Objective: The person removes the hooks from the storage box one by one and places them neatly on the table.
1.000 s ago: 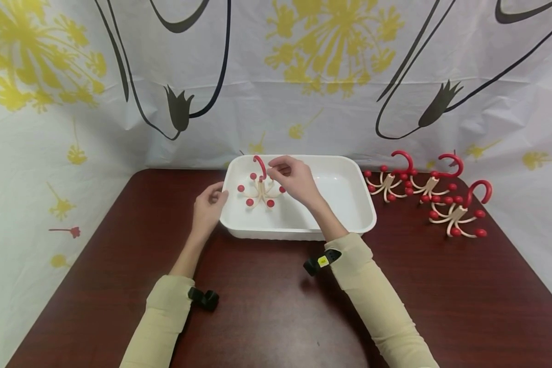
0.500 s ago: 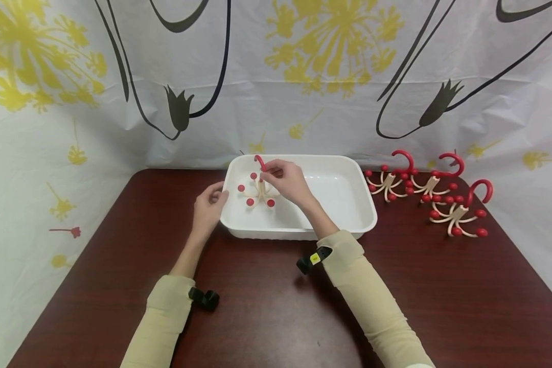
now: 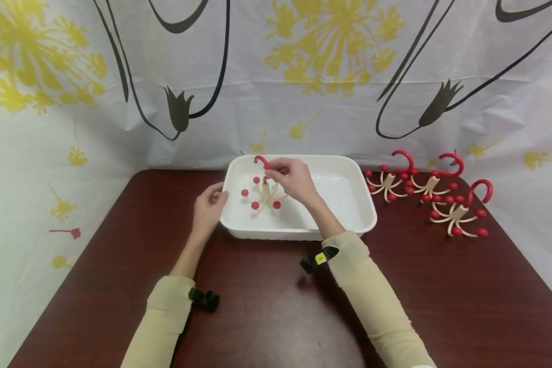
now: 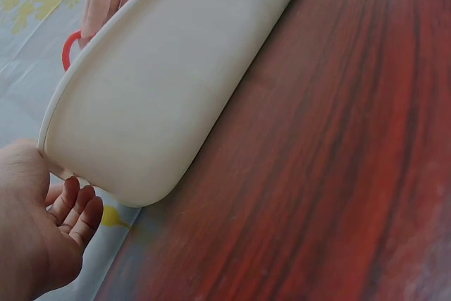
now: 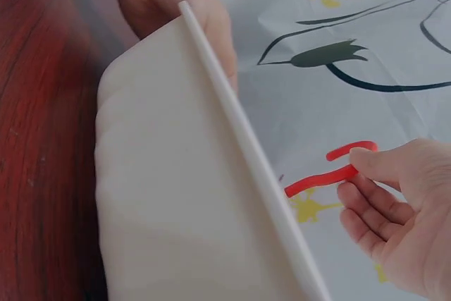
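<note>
My right hand [image 3: 295, 181] pinches the red curved hook [image 5: 320, 180] of a small hanger between thumb and forefinger. Below the hook, the hanger's pale wooden body [image 3: 266, 192] spreads into several curved arms tipped with red balls. It stands upright within the left part of a white plastic tub [image 3: 342, 207], partly covered by my fingers in the head view. At the tub's left end, my left hand [image 3: 207, 207] grips the rim, thumb over the edge and fingers curled outside, as the left wrist view shows.
Three similar hangers with red hooks, the nearest [image 3: 457, 214] among them, stand bunched at the table's right rear. The dark red-brown table [image 3: 257, 306] ends at a white patterned cloth [image 3: 257, 117] hanging behind. Each forearm carries a black wrist camera [image 3: 319, 259].
My right hand has reached left and taken hold of the hanger's hook. The hanger has since shifted slightly right and turned. My left hand has stayed on the tub's rim.
</note>
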Demonstrator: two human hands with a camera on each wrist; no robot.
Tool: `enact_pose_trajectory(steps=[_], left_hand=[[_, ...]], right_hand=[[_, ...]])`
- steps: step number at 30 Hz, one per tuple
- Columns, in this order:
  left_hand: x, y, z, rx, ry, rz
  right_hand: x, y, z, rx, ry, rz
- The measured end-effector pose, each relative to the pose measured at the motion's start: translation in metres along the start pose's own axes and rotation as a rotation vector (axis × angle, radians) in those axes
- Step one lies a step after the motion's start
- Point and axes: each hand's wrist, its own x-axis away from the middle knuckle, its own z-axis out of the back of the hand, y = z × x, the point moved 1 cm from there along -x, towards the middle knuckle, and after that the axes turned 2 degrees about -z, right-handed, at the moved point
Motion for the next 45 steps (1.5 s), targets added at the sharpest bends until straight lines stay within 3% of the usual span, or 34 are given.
enact_pose_trajectory(steps=[21, 34, 45], left_hand=[[0.001, -0.001, -0.001, 0.006, -0.006, -0.009], [0.003, 0.002, 0.002, 0.003, -0.006, -0.002], [0.002, 0.001, 0.001, -0.004, -0.009, 0.003]], right_hand=[[0.022, -0.016, 0.062, -0.095, 0.167, 0.054], [0.044, -0.016, 0.101, -0.073, 0.264, 0.092], [0.065, 0.001, 0.133, -0.007, 0.315, 0.048]])
